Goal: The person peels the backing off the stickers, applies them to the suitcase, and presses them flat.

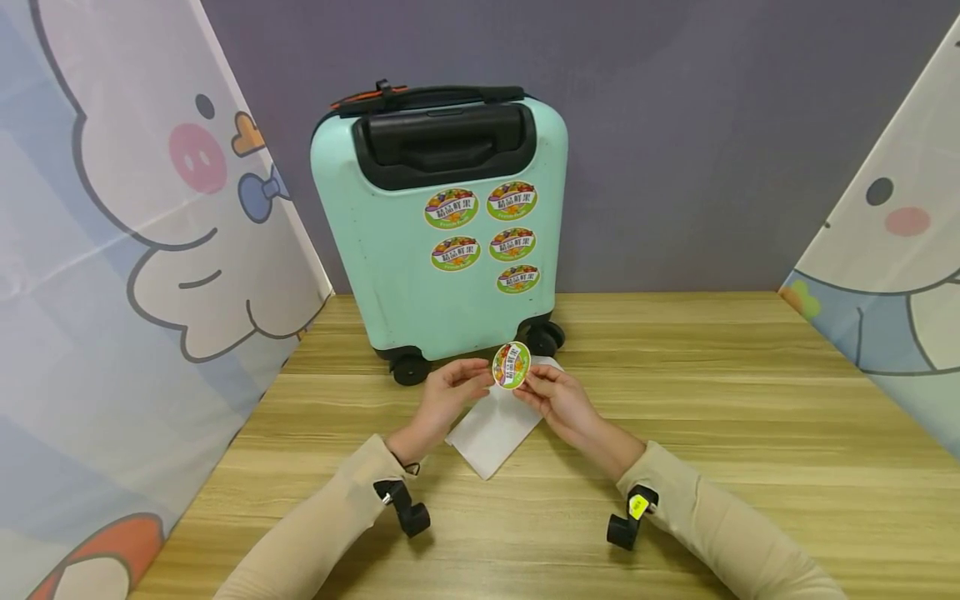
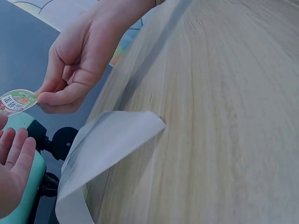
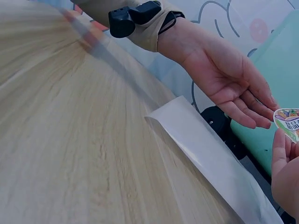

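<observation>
An oval fruit sticker, printed in green, white and orange, is up between both hands in front of the suitcase. My right hand pinches its right edge between thumb and finger. Thumb and forefinger of my left hand meet at the opposite edge, the other fingers loosely bent. Beneath the hands lies a white backing sheet, one end curling up off the table in the left wrist view. Behind stands a mint-green suitcase, with several matching stickers on its upper and right face.
The suitcase stands upright on black wheels at the back of the wood-grain table, before a grey wall. Cartoon-printed panels flank the table on both sides. Black camera mounts sit on both sleeves.
</observation>
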Demonstrator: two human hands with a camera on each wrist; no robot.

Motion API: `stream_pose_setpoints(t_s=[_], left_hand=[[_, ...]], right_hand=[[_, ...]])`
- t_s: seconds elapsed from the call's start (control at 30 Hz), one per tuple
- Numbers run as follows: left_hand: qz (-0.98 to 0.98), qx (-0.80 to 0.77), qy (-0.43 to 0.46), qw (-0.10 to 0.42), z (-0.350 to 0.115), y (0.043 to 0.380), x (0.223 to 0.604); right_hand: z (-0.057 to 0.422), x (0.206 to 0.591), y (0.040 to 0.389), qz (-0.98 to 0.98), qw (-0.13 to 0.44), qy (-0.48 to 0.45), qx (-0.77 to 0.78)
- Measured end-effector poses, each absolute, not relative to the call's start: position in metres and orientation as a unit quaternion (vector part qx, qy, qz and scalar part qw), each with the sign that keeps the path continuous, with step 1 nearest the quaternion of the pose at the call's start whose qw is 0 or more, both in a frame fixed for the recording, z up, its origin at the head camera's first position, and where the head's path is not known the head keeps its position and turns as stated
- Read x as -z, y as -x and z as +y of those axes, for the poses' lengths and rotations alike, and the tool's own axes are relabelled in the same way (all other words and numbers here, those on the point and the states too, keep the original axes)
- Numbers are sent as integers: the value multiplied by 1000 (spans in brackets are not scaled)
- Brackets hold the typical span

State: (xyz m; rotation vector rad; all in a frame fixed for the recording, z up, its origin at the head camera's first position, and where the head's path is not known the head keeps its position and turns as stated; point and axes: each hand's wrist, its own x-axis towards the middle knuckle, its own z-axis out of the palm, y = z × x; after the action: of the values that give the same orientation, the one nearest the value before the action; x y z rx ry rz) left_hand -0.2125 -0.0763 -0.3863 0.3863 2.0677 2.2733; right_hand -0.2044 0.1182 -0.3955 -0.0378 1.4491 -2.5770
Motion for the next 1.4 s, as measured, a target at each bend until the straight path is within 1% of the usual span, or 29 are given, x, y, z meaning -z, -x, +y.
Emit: stream_pose_setpoints(t_s=[0.47,0.7,1.17,1.4], left_hand=[[640,-757,-131,-18,-70,214,384],[643,-753,-126,-58,-70,216,387],[644,-751,-121,-83,-75,220,389],[646,-748,-117,-93,-80,225,390]], right_hand=[[110,395,206,461,87,-2,883],[107,396,206,454,87,0,887],[98,394,206,443,80,-2,893],[94,396,208,445,84,17,891]])
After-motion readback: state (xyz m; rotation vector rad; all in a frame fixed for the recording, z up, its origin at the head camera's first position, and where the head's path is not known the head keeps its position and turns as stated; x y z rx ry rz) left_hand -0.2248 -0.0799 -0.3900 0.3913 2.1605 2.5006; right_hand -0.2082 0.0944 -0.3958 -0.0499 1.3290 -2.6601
